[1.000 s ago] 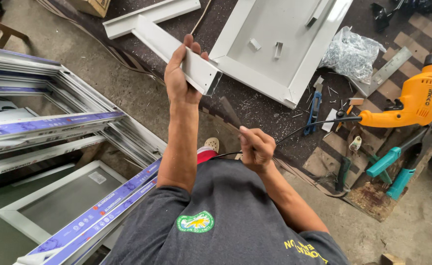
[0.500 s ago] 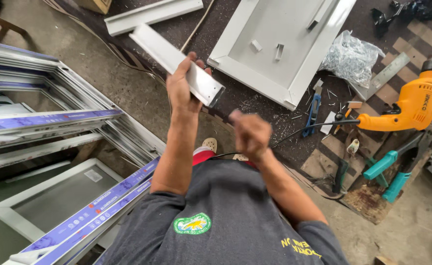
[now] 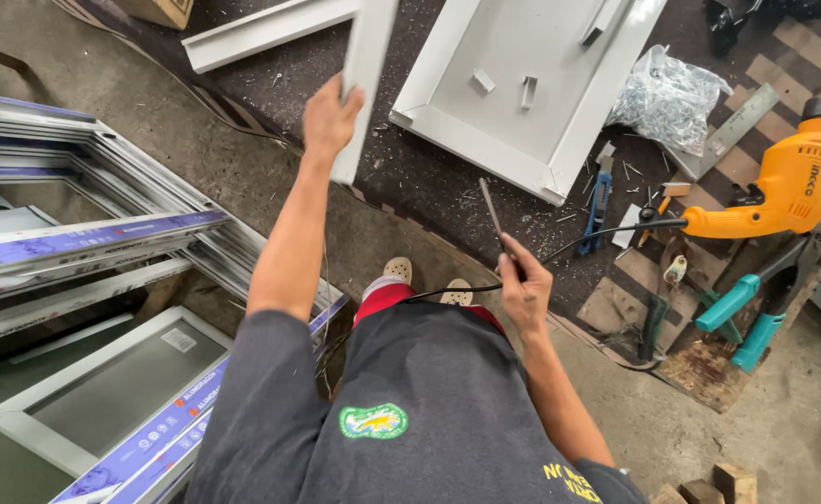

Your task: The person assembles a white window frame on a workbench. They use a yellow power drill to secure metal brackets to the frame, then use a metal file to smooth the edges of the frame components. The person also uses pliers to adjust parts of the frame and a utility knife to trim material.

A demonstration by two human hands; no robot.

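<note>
My left hand [image 3: 329, 119] is raised and grips a white aluminium profile piece [image 3: 365, 65] near its lower end; the piece now stands almost upright. My right hand [image 3: 524, 283] is lower, in front of my body, closed around the handle of a thin dark metal file [image 3: 491, 213] whose blade points up and away from me. The file and the profile are apart.
A white metal frame panel [image 3: 560, 140] and another white profile [image 3: 261, 33] lie on the dark mat ahead. An orange electric drill [image 3: 784, 187], a bag of screws [image 3: 667, 93], a blue cutter [image 3: 599, 201] and teal-handled tools [image 3: 742, 317] lie at right. Window frames [image 3: 74, 243] are stacked at left.
My left hand has lifted the white profile and turned it from slanted to nearly upright. My right hand has drawn the file away from the profile's end, toward the right.
</note>
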